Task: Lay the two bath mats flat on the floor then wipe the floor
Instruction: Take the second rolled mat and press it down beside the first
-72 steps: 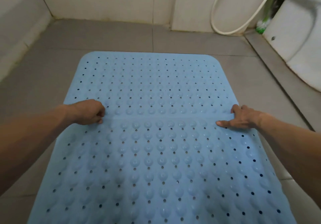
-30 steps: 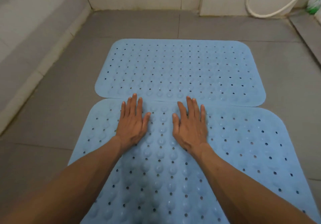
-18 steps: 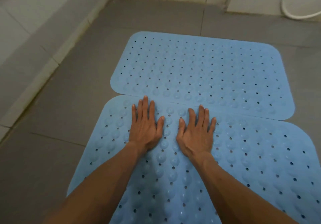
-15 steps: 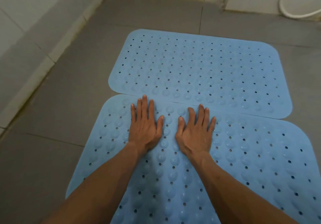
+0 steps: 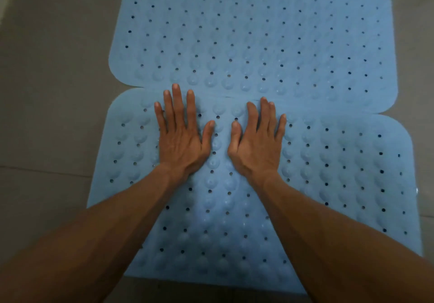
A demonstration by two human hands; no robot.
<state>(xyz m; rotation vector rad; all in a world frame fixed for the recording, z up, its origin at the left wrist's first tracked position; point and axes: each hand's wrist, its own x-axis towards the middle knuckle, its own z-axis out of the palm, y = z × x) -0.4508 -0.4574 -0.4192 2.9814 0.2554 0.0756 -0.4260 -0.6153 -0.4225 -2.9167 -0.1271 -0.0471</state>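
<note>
Two light blue bath mats with bumps and small holes lie flat on the grey tiled floor. The far mat (image 5: 258, 32) fills the upper part of the view. The near mat (image 5: 340, 173) lies below it, and its far edge slightly overlaps the far mat. My left hand (image 5: 182, 136) and my right hand (image 5: 257, 143) rest palm down, side by side, on the near mat close to that far edge. Both hands are flat with fingers spread and hold nothing.
Grey floor tiles (image 5: 47, 114) show to the left of the mats, and a narrow strip of floor (image 5: 420, 67) shows on the right. A grout line (image 5: 35, 170) runs across the left floor. My forearms cover the near mat's lower part.
My hands stay pressed flat on the near mat. The view has tipped down and closer, so the walls and the hose have left the frame.
</note>
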